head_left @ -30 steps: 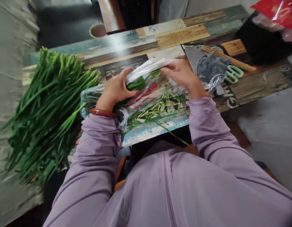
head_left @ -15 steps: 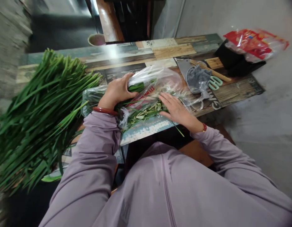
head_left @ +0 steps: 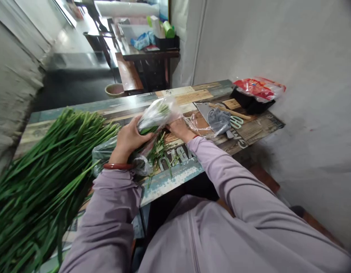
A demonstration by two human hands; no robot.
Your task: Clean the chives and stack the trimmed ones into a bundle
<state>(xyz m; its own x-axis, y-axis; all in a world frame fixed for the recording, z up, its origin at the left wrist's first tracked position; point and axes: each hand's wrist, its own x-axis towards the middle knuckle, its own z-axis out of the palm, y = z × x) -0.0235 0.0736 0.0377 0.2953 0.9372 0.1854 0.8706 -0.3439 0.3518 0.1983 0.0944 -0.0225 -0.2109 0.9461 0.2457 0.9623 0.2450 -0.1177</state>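
Note:
My left hand (head_left: 129, 139) is wrapped round a clear plastic bag (head_left: 156, 113) with green leaves inside, lifting its end off the table. My right hand (head_left: 179, 129) is closed on the same bag from the right side; its fingers are partly hidden by the plastic. Under the bag lie green and pale trimmings (head_left: 161, 151) on the patterned wooden table (head_left: 175, 176). A big heap of long green chives (head_left: 47, 167) lies to the left of my left arm.
To the right lie a cleaver (head_left: 205, 110), a grey bag (head_left: 219, 119), green-handled scissors (head_left: 236, 122) and a wooden stick (head_left: 229, 111). A black box with a red packet (head_left: 257, 91) sits by the wall. Behind stand a bowl (head_left: 115, 90) and a cluttered dark table (head_left: 147, 53).
My right hand has left the trimmings and gone up to grip the bag. The bag is bunched and raised. The view has tilted up, showing more of the room.

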